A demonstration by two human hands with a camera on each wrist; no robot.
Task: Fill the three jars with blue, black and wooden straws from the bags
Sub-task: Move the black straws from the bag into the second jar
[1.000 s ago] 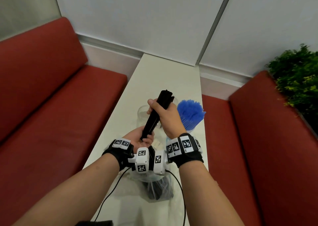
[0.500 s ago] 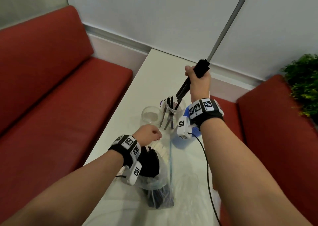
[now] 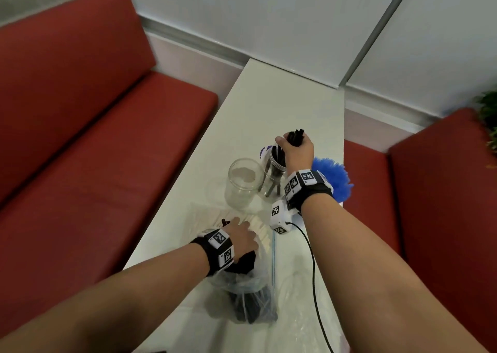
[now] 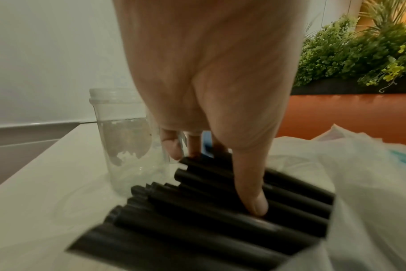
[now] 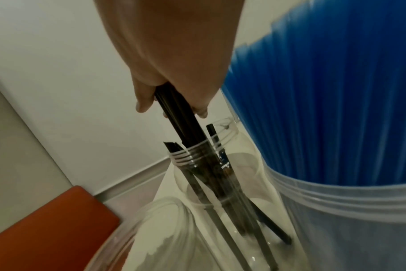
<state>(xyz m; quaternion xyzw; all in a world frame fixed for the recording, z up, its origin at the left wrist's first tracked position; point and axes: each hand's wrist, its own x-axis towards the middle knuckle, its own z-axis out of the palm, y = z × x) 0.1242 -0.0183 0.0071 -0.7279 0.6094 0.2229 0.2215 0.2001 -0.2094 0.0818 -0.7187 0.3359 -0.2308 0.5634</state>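
Jars: three; right hand (image 3: 297, 148) grips black straws (image 5: 181, 117).

The left hand (image 4: 211, 77) presses its thumb on black straws (image 4: 220, 216) sticking out of a plastic bag (image 4: 369, 201), beside an empty jar (image 4: 118, 139).
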